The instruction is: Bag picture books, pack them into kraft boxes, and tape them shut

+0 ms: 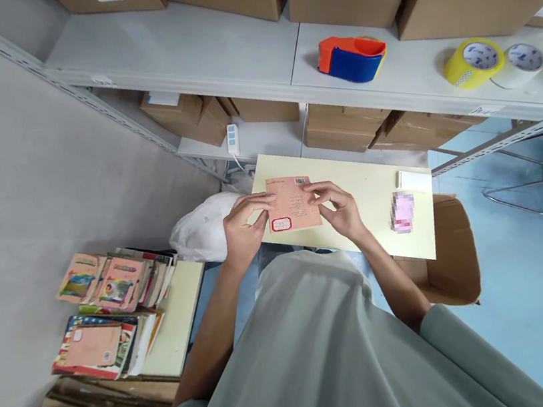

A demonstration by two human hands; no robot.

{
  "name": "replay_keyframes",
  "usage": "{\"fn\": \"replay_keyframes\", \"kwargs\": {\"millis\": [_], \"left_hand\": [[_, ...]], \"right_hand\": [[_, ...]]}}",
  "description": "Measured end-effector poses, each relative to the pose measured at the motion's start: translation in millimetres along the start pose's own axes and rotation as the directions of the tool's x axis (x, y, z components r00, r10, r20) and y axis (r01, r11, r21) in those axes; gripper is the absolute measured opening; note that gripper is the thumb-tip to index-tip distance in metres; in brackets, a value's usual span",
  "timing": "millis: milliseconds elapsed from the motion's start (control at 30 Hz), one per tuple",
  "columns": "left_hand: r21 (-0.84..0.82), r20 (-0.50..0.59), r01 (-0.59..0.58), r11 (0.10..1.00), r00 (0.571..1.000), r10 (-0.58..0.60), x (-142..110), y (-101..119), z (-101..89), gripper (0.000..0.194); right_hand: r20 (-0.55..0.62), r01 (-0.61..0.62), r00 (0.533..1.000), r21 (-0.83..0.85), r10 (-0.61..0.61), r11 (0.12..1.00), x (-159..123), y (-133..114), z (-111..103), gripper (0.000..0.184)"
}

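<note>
A salmon-pink booklet (292, 204) with a barcode at its top and a red-framed label at its lower left lies on a pale yellow table (364, 183). My left hand (243, 224) grips its left edge with curled fingers. My right hand (337, 209) pinches its right edge, thumb and fingers pressed together. Both forearms reach up from my grey-green shirt.
On the table sit a white card (414, 181) and a blurred pink item (403, 212). An open cardboard box (453, 252) stands at right, a white plastic bag (207, 229) at left. Stacked books (111, 283) cover a low table. The shelf holds a tape dispenser (351, 57), tape rolls (474, 62) and cartons.
</note>
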State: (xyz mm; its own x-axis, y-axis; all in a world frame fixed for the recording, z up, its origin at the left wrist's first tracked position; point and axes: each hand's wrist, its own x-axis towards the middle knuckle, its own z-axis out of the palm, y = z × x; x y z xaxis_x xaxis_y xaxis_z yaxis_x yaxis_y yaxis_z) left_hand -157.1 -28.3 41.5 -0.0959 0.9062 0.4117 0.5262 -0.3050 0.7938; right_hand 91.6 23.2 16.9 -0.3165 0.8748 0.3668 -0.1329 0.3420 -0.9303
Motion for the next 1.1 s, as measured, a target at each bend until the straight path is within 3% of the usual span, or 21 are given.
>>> {"fn": "replay_keyframes", "kwargs": {"millis": [67, 167, 333, 433, 700, 800, 933, 1100], "left_hand": [[-0.067, -0.014, 0.109, 0.992, 0.994, -0.110, -2, -2, 0.1, 0.014], [-0.147, -0.008, 0.280, 0.949, 0.959, -0.284, -4, -5, 0.2, 0.038], [-0.190, 0.159, 0.465, 0.865, 0.884, -0.441, 0, -7, 0.6, 0.047], [-0.210, 0.213, 0.477, 0.853, 0.874, -0.437, 2, -8, -0.2, 0.047], [-0.186, 0.229, 0.460, 0.868, 0.879, -0.417, 8, -6, -3.7, 0.047], [-0.167, 0.200, 0.475, 0.864, 0.874, -0.442, 10, -1, -3.3, 0.047], [-0.174, 0.207, 0.505, 0.845, 0.858, -0.470, 13, 2, -3.2, 0.054], [-0.186, 0.229, 0.524, 0.831, 0.846, -0.482, 12, -3, -3.7, 0.055]], "right_hand": [[-0.005, -0.036, 0.999, -0.020, 0.036, 0.999, 0, 1, -1, 0.024], [-0.044, -0.179, 0.983, -0.074, 0.176, 0.981, 0, 1, -2, 0.030], [-0.105, -0.345, 0.933, 0.012, 0.345, 0.938, -2, 9, -2, 0.055], [-0.092, -0.380, 0.921, 0.005, 0.379, 0.925, -3, 15, -5, 0.048], [-0.020, -0.403, 0.914, 0.046, 0.404, 0.914, -4, 14, -7, 0.056], [-0.059, -0.457, 0.887, 0.034, 0.458, 0.889, -1, 5, 2, 0.054], [-0.045, -0.536, 0.842, 0.041, 0.537, 0.843, 4, -3, 13, 0.066], [-0.040, -0.567, 0.820, 0.075, 0.571, 0.820, 7, -4, 17, 0.071]]}}
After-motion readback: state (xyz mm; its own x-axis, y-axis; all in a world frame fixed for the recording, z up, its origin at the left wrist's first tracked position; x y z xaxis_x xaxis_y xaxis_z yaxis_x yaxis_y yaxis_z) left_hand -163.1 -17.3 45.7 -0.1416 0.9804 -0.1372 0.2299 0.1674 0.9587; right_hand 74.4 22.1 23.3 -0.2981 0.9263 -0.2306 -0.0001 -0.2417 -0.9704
